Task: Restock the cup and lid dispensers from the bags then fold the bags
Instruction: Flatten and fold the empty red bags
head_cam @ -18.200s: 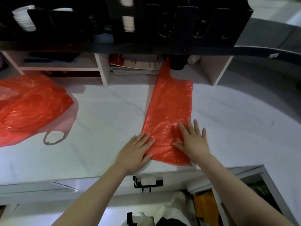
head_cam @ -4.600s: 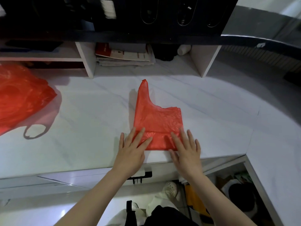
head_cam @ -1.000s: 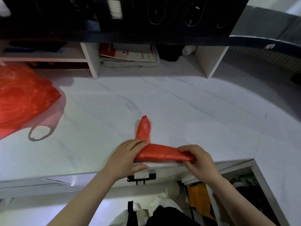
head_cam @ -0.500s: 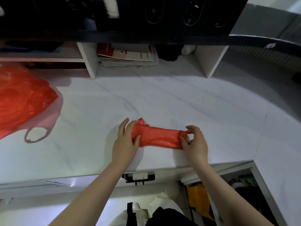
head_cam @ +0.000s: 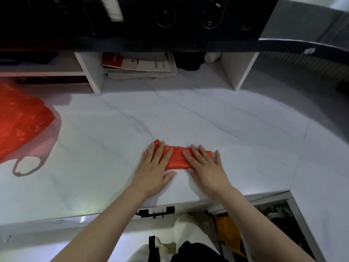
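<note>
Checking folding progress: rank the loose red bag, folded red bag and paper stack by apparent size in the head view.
1. loose red bag, though cropped by the frame.
2. paper stack and folded red bag: look alike, unranked.

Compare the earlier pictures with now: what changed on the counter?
The folded bag, once a long strip, was folded up into a short band. The left hand and right hand released their grip and now press it flat. The crumpled bag at left stayed.

Stacked papers [head_cam: 139,68] lie in a shelf cubby [head_cam: 88,72] well beyond the left hand [head_cam: 151,173]. A black bracket [head_cam: 156,211] hangs under the counter [head_cam: 207,118] edge behind that hand.
</note>
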Demonstrator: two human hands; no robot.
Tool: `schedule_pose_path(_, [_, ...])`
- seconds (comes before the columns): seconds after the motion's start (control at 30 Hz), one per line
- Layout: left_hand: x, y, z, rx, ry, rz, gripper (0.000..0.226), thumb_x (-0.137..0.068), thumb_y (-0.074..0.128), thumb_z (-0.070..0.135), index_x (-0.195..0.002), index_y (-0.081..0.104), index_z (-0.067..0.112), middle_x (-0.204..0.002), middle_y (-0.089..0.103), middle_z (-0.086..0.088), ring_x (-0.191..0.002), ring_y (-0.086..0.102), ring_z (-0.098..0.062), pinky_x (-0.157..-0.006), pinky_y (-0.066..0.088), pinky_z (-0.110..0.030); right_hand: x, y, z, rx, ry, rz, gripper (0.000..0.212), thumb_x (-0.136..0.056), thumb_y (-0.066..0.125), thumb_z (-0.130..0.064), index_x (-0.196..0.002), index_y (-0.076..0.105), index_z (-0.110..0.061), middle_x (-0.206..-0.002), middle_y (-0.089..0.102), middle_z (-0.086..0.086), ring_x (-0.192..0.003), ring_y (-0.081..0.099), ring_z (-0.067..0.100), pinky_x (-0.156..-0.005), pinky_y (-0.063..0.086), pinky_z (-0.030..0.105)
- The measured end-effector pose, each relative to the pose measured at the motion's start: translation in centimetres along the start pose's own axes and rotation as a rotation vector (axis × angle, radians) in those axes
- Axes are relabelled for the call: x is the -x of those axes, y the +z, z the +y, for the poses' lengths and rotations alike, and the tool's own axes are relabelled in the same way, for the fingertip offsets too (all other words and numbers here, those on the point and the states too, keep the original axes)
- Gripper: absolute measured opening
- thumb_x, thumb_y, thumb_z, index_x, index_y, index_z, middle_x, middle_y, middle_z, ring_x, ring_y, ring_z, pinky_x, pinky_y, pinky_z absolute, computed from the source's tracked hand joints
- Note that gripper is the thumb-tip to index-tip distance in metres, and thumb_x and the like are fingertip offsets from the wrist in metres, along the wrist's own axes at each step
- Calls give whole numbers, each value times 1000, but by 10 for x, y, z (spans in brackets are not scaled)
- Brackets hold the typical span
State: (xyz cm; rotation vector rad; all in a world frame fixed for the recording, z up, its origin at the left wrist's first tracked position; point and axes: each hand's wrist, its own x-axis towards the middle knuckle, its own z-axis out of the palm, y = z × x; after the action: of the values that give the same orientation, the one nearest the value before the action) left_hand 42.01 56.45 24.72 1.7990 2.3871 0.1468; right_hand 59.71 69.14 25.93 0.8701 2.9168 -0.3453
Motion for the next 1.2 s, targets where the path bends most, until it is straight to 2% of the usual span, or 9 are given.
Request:
schedule_pose_path(0.13, [-25, -2, 8, 19, -45, 11, 69, -94, 24, 59, -152, 6, 27, -158, -9, -16, -146, -9, -26, -119, 0, -37, -16, -10, 27, 44, 1, 20, 47, -102, 20, -45, -148, 11, -44, -160, 5, -9, -147, -1, 20, -113, -8, 57])
schedule_pose_path(0.27, [-46, -6, 15, 17, -92, 24, 67, -96, 28, 56, -152, 7, 26, -158, -6, -17, -146, -4, -27, -118, -1, -35, -41, -21, 47, 27, -11, 51, 45, -103, 26, -38, -148, 23, -40, -160, 10, -8, -147, 2, 22, -111, -7, 58])
schedule_pose_path(0.4, [-57, -12, 18, 45, -136, 101, 71, -90, 20, 63, -149, -1, 30, -155, -16, -6, -144, -16, -21, -115, -13, -31, -59, -35, 58, -65, -114, 180, 41, -97, 48, -26, -138, 48, -28, -153, 34, -2, -145, 19, 25, -114, -5, 56])
schedule_pose_path(0.5, [-54, -19, 21, 108, -176, 181, 70, -89, 21, 60, -147, 0, 28, -156, -4, 0, -145, -8, -18, -118, -4, -36, -69, -46, 56, -141, -247, 252, 42, -90, 54, -34, -131, 55, -27, -144, 46, -5, -141, 30, 21, -115, 0, 52])
schedule_pose_path(0.6, [-44, -28, 11, 154, -273, 265, 66, -90, 25, 53, -147, 8, 24, -155, 5, 4, -144, 0, -15, -118, -1, -35, -88, -56, 36, -203, -341, 245, 43, -89, 55, -28, -132, 55, -23, -141, 50, -2, -139, 34, 22, -115, 5, 48])
schedule_pose_path(0.73, [-13, -43, -25, 200, -460, 356, 67, -89, 21, 49, -149, 8, 21, -153, 2, 8, -142, -4, -10, -114, -9, -25, -111, -59, -6, -231, -424, 185, 43, -92, 54, -21, -135, 53, -22, -144, 47, -1, -142, 29, 22, -117, 6, 44])
schedule_pose_path(1.03, [117, -70, -123, 289, -685, 509, 59, -90, 41, 33, -145, 35, 13, -154, 29, -7, -143, 22, -24, -114, 13, -36, -134, -38, -167, -211, -605, 140, 40, -96, 49, -26, -136, 51, -24, -148, 41, -4, -143, 24, 14, -116, -1, 31])
schedule_pose_path(1.1, [153, -79, -153, 327, -711, 550, 57, -88, 44, 31, -143, 39, 12, -152, 32, -9, -142, 24, -26, -113, 14, -37, -136, -31, -215, -226, -595, 155, 40, -97, 48, -28, -137, 50, -26, -150, 38, -6, -144, 21, 12, -115, -3, 28])
schedule_pose_path(1.2, [207, -92, -201, 364, -749, 603, 53, -93, 52, 22, -143, 38, 15, -153, 30, -6, -144, 21, -24, -116, 11, -42, -137, -19, -285, -284, -597, 133, 40, -96, 49, -27, -135, 51, -24, -149, 39, -4, -144, 22, 14, -116, 3, 31])
